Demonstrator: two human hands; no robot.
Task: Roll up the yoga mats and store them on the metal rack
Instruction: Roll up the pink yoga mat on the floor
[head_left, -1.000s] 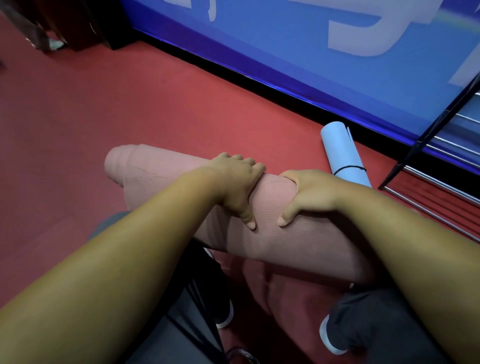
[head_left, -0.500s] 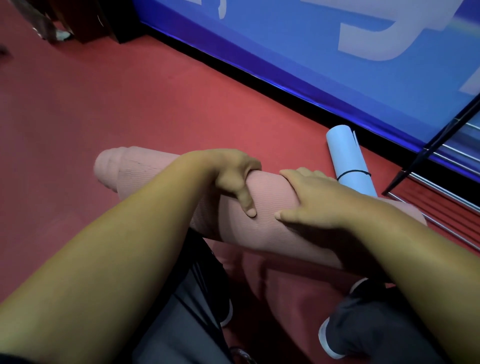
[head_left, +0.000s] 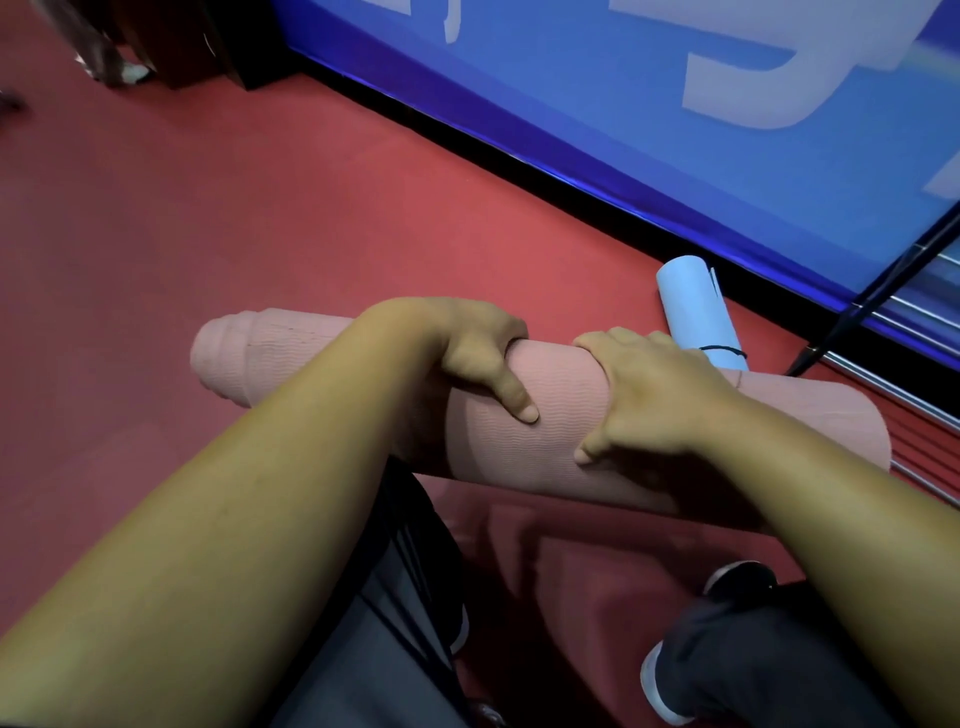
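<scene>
While the nearly rolled pink mat (head_left: 550, 415) is gripped by the left hand (head_left: 467, 345) and right hand (head_left: 649, 395), the blue mat (head_left: 691, 306) is seen on the floor (head_left: 208, 208) by the metal rack (head_left: 878, 293).

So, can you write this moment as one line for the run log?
step: roll pink mat | left hand: grips it | right hand: grips it | blue mat: rolled, banded, on floor beside metal rack
</scene>
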